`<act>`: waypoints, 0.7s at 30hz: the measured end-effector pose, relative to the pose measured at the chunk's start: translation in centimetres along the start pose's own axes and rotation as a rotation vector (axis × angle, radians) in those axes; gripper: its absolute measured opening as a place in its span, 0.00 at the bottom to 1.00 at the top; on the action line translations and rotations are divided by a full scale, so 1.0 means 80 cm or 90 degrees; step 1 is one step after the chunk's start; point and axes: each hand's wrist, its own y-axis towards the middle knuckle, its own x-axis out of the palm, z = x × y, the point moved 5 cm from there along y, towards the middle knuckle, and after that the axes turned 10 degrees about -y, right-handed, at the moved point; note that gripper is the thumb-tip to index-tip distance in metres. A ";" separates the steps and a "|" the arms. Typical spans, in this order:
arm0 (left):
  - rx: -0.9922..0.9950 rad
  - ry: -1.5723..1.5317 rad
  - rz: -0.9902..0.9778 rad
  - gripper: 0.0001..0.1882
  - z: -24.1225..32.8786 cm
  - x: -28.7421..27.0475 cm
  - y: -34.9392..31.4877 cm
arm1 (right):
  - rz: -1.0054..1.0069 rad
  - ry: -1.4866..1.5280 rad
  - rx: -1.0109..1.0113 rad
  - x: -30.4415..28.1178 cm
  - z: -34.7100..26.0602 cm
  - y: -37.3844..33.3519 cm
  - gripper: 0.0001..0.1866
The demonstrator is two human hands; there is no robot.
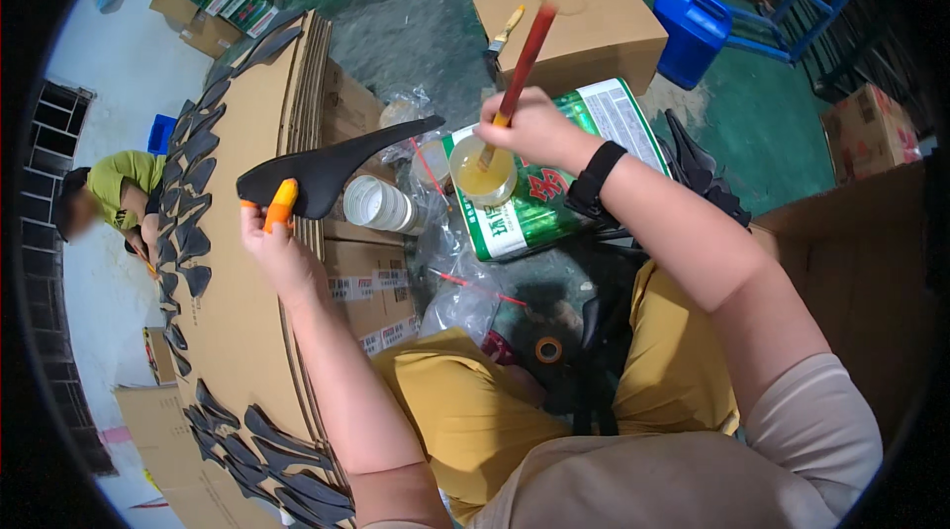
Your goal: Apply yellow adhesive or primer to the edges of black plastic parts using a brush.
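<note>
My left hand (285, 250) grips the wide end of a thin black saddle-shaped piece (322, 163), whose long narrow tip points to the right. An orange cover wraps a finger pressed on its face. My right hand (534, 125) is closed around a brush (525, 69) with a red handle. Its lower end dips into a clear cup (485, 197) holding yellowish liquid; the bristles are partly hidden in there. The cup stands on a green-and-white pack (539, 222) in front of me. Just right of the black piece are stacked white cups (376, 204).
Several similar black pieces (198, 148) line a cardboard stack (233, 262) at left; more (287, 470) lie near its lower end. Beyond it crouches a person in a green shirt (129, 188). At the back are a carton (569, 29) bearing another brush (510, 26) and a blue jerrycan (691, 31).
</note>
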 end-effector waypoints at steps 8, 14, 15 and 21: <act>-0.085 -0.045 0.051 0.19 -0.024 0.013 0.003 | 0.036 -0.047 -0.122 0.004 0.002 -0.006 0.11; -0.148 -0.055 0.090 0.17 -0.032 0.023 -0.001 | 0.027 -0.069 -0.034 -0.009 0.000 -0.006 0.11; -0.142 -0.078 0.085 0.17 -0.031 0.026 -0.002 | 0.045 -0.033 0.007 -0.020 -0.001 -0.005 0.11; -0.196 -0.061 0.057 0.17 -0.038 0.050 -0.007 | 0.108 0.272 -0.010 -0.083 -0.053 -0.010 0.13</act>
